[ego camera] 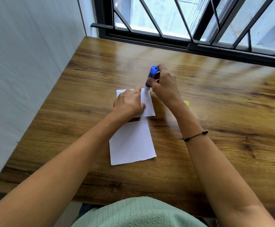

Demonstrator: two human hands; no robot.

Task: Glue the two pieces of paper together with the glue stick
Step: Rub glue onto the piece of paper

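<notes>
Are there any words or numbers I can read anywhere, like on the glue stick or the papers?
None can be read.
Glue stick: its label is mostly hidden by the right hand and too blurred to read.
Far paper under the left hand: blank.
Near paper: blank.
Yellow cap: no writing visible.

Bare forearms, bracelet, and green top.
A thin black cord bracelet (194, 136) circles the right wrist; a textured pale-green knit top (138, 213) fills the bottom centre.

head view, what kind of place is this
Probably a home desk nook: a wood-grain table set into a corner between a white wall and a barred sliding window.
</notes>
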